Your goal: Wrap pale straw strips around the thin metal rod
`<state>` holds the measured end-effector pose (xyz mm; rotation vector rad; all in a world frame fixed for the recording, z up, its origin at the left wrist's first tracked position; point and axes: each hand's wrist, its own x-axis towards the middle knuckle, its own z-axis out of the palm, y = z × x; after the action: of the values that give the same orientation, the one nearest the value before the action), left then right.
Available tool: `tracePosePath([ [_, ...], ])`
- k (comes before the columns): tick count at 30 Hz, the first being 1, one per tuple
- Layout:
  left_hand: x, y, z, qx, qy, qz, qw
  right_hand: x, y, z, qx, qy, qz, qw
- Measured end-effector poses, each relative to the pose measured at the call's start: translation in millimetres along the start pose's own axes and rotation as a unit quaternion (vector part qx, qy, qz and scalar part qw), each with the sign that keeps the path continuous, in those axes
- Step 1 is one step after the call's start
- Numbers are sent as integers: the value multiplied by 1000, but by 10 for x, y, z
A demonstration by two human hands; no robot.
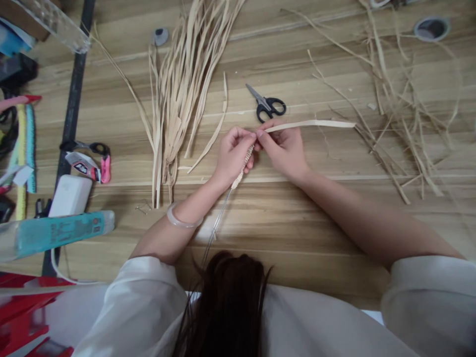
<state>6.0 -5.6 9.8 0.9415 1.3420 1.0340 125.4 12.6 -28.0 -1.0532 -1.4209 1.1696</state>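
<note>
My left hand (235, 153) is closed round a thin braided straw piece (243, 166), whose lower part shows below the fingers. Two thin wires (220, 215) run down from it toward my body. My right hand (284, 148) pinches a flat, pale straw strip (316, 123) that stretches off to the right. Thumbs and fingertips of both hands meet at the upper end of the braid, which they partly hide. Just above my right hand lie black-handled scissors (266, 103), blades slightly apart.
A bundle of dry straw strips (189, 74) lies at upper left, with a loose strip (211, 139) beside it. Thin straw scraps (401, 114) are scattered at right, near a tape roll (431, 29). On the left are a white power bank (71, 195) and a blue-labelled bottle (63, 232).
</note>
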Motion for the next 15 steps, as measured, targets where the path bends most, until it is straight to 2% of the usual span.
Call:
tracePosePath([
  [15,11,-26,-4,-28,-9,1,1000,3,31,5,4,0,-17,1000],
])
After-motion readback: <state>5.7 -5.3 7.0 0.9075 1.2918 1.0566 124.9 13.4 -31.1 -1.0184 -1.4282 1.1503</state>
